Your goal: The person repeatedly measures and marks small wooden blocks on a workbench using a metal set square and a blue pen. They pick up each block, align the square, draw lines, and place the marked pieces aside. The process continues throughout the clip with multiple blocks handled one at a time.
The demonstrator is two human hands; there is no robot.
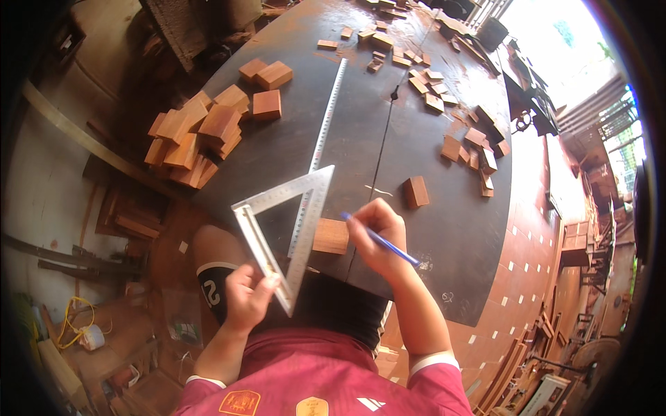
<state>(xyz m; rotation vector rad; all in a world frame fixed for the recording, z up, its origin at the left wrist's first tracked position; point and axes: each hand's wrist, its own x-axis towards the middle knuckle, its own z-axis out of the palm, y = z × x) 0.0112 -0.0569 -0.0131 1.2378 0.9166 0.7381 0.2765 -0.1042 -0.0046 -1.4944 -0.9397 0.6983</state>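
My left hand [248, 298] is closed on the thick fenced edge of a silver triangular set square [283, 192], tilted above the dark tabletop. Between the fingers of my right hand [377, 230] is a blue pen [395, 249], its upper end slanting toward the lower right. A small reddish-brown wooden block [329, 237] lies at the table's near edge, beside the set square's long side; my right fingertips are at its right end, and whether they touch it I cannot tell. A long steel ruler [327, 128] runs away from me on the table, partly covered by the set square.
On the dark table [277, 149], a heap of wooden blocks [218, 125] stands at the left. One block [416, 192] sits alone to the right. Smaller offcuts [433, 102] are scattered at the far side and right edge. Tiled floor [524, 236] lies beyond the right edge.
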